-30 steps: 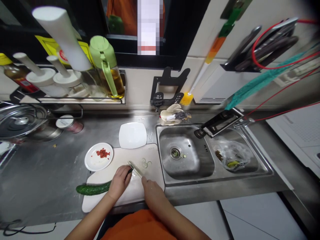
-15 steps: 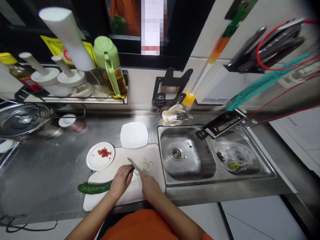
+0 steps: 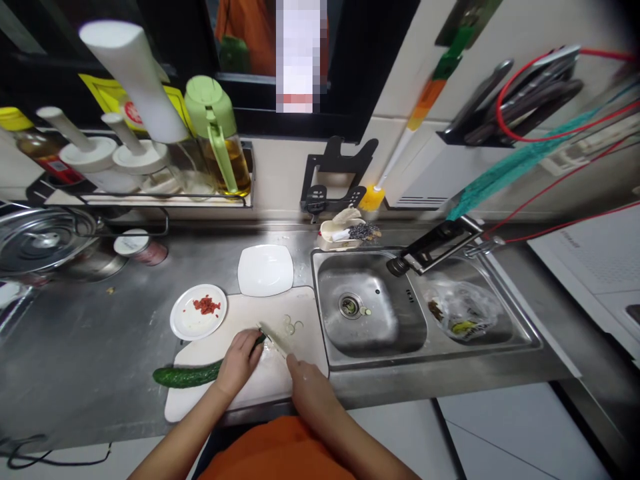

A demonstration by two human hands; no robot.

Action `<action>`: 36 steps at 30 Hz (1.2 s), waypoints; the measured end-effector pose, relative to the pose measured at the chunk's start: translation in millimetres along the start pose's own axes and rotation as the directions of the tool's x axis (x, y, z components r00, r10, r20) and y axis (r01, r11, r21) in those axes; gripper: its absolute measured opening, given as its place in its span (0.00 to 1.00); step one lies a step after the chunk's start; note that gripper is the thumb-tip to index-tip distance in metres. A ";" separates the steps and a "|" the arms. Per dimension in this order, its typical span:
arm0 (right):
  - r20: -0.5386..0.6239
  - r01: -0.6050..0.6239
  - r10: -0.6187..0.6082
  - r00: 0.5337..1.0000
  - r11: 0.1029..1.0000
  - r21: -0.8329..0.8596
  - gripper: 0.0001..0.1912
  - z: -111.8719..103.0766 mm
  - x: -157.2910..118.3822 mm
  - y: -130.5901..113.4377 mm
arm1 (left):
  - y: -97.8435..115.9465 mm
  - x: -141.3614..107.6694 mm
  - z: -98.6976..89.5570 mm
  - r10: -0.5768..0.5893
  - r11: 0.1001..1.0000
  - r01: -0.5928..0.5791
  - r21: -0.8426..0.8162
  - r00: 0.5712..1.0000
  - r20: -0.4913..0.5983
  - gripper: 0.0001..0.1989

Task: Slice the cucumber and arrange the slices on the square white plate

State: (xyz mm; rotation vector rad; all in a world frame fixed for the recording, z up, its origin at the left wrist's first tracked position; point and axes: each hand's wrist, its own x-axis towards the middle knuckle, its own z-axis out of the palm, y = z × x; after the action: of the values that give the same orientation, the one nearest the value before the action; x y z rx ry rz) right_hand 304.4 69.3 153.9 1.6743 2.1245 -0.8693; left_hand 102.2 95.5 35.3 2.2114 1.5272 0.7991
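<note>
My left hand [image 3: 240, 361] is closed over a long green cucumber [image 3: 184, 376] on the white cutting board [image 3: 295, 302]. The cucumber's dark end shows just past my fingertips, while its middle is hidden beneath the hand. In my right hand [image 3: 311, 387] is the handle of a kitchen knife [image 3: 275, 339]. Its blade points up and left, lying against the cucumber's right end; whether it is cutting in I cannot tell. A few thin cucumber slices [image 3: 289, 326] lie on the board right of the blade.
A white plate with red bits [image 3: 199, 327] overlaps the board's left corner, and a white square plate [image 3: 265, 277] touches its back edge. To the right is a double steel sink [image 3: 373, 337] with a plastic bag [image 3: 467, 307]. A condiment rack [image 3: 205, 200] hangs behind.
My right hand has drawn back slightly toward me and right, pulling the knife along the cucumber's end. My left hand keeps its hold. The view has shifted a little.
</note>
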 end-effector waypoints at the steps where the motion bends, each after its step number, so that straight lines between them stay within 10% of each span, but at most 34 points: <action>1: 0.001 -0.006 0.006 1.000 1.000 0.003 0.24 -1.3 -0.7 -1.0 | -0.2 -0.1 0.3 0.000 1.000 0.000 -0.001 1.000 0.001 0.10; 36: 0.033 -0.016 0.013 0.999 0.995 0.097 0.23 0.5 38.0 -10.2 | 0.9 0.5 -5.7 -0.006 1.000 0.006 -0.010 0.999 0.034 0.14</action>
State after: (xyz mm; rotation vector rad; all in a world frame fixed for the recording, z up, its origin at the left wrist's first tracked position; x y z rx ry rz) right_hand 284.2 96.9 134.5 1.7088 2.0769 -1.0036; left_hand 99.5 95.3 40.4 2.2003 1.5099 0.7622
